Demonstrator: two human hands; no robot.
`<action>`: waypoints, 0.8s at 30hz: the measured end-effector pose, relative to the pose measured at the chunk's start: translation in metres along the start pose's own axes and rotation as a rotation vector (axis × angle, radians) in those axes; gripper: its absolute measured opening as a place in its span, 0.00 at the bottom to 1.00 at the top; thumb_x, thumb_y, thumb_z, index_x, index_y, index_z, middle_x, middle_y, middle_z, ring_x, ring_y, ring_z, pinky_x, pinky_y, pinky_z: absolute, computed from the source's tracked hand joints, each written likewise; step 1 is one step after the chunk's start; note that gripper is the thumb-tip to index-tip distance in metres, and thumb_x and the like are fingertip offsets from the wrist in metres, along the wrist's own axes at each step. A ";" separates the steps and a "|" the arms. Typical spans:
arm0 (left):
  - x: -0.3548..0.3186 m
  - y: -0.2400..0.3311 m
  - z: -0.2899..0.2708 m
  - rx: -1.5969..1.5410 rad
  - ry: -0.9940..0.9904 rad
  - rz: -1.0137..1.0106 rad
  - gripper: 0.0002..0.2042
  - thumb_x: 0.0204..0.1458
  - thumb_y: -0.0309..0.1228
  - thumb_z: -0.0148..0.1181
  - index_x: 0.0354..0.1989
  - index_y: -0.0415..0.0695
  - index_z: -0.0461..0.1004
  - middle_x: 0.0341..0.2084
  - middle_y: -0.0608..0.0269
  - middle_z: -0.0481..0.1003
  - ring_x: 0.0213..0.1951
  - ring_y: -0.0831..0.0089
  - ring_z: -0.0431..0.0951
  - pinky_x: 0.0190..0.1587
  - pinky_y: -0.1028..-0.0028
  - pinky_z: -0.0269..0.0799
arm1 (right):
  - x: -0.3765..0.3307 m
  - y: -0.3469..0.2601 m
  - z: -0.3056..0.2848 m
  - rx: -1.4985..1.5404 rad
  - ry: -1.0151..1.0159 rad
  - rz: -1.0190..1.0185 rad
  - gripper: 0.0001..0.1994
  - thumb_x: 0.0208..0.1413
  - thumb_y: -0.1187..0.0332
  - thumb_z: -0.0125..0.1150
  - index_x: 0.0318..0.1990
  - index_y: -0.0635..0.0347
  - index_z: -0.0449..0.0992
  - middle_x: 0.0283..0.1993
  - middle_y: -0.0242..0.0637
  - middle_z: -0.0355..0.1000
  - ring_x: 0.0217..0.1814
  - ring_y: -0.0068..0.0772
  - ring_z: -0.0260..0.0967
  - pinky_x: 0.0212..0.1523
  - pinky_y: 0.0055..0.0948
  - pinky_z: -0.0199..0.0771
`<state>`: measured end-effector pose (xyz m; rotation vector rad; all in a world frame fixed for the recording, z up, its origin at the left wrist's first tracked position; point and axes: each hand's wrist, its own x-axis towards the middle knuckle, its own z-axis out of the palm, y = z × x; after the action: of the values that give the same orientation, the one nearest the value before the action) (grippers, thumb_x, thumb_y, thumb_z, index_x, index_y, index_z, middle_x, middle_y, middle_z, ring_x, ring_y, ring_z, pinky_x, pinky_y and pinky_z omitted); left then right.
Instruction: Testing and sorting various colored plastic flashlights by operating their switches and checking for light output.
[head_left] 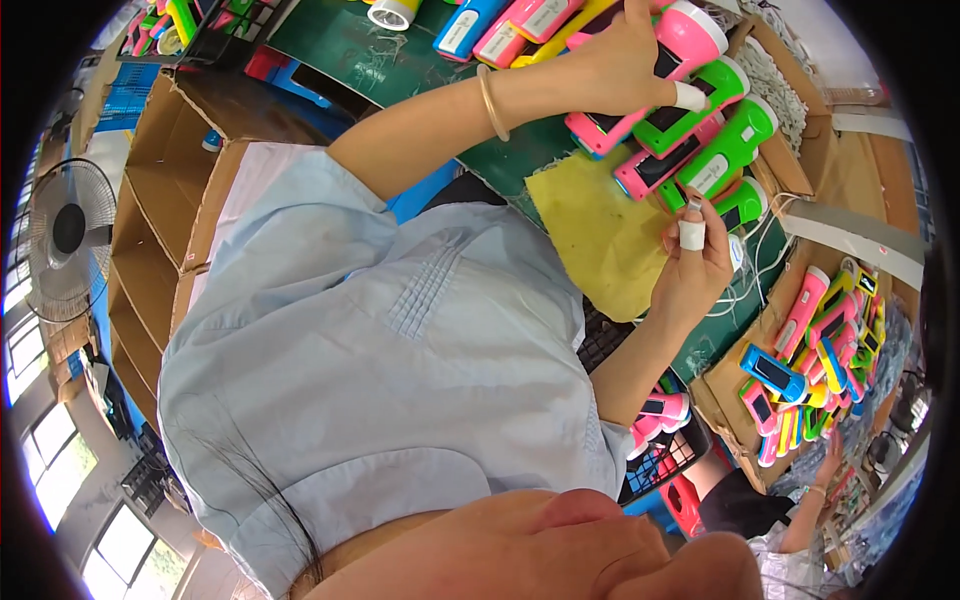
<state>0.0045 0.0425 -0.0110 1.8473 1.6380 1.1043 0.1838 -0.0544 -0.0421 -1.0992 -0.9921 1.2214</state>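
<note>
I had the left grip over the torch heap on the table, right-hand side. Forefinger and taped thumb stood well apart; the other fingers were hidden, so I couldn't tell whether it was clamped on anything. Thumb tape sat on or just above a green torch, with a big pink torch beyond it. Right grip was curled up just beside the labelled torch; couldn't tell if the tips met or pinched something small. Yellow cloth lay left of that hand, near the heap. Main risk, my read: the torches lay overlapped at angles with wide round heads, so pulling one out from low down could have rolled those above it. Heads nearest the carton could have been nudged into it if the left grip pushed outward. Tape on the left thumb and on a right finger probably cut feel, so a light hold could have slipped on smooth plastic. Cloth could have bunched and tugged a torch if the right wrist dragged it. Blind spot: left palm hid part of the heap, so a bad pick there would have been easy to miss.
</note>
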 end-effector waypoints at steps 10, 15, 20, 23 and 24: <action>-0.031 -0.006 -0.002 -1.320 -0.489 -0.404 0.26 0.52 0.38 0.55 0.55 0.37 0.58 0.44 0.58 0.68 0.45 0.74 0.70 0.46 0.73 0.68 | 0.010 -0.027 0.045 -0.834 -0.053 -0.538 0.06 0.42 0.79 0.61 0.31 0.64 0.75 0.28 0.40 0.70 0.28 0.31 0.68 0.31 0.22 0.67; -0.034 -0.001 0.008 -1.274 -0.414 -0.176 0.18 0.53 0.40 0.52 0.44 0.37 0.65 0.30 0.59 0.71 0.29 0.72 0.74 0.32 0.72 0.72 | 0.024 -0.056 0.022 -0.822 -0.547 -0.451 0.09 0.38 0.82 0.57 0.31 0.64 0.74 0.28 0.40 0.69 0.30 0.39 0.68 0.31 0.27 0.67; -0.024 0.001 -0.001 -1.709 -0.605 -0.113 0.26 0.53 0.48 0.48 0.49 0.36 0.62 0.39 0.58 0.69 0.37 0.66 0.73 0.36 0.71 0.72 | -0.007 -0.053 0.038 -0.758 -0.547 -0.602 0.16 0.33 0.77 0.63 0.35 0.63 0.72 0.31 0.36 0.67 0.31 0.33 0.65 0.29 0.25 0.65; -0.028 0.018 -0.006 -1.881 -0.719 -0.239 0.24 0.53 0.54 0.43 0.43 0.43 0.64 0.32 0.66 0.67 0.29 0.75 0.69 0.31 0.76 0.69 | -0.019 -0.020 0.028 -0.774 -0.578 -1.101 0.15 0.28 0.77 0.62 0.32 0.64 0.73 0.30 0.35 0.65 0.29 0.31 0.61 0.25 0.27 0.61; -0.028 0.018 0.002 -1.768 -0.441 -0.347 0.25 0.53 0.55 0.42 0.43 0.45 0.64 0.31 0.67 0.66 0.29 0.76 0.67 0.33 0.75 0.67 | -0.026 -0.018 0.028 -0.765 -0.616 -1.169 0.14 0.29 0.77 0.61 0.31 0.64 0.73 0.30 0.34 0.65 0.29 0.29 0.60 0.24 0.27 0.59</action>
<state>0.0174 0.0122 -0.0065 0.4746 0.2335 1.1343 0.1572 -0.0776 -0.0188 -0.4237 -2.2531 0.1430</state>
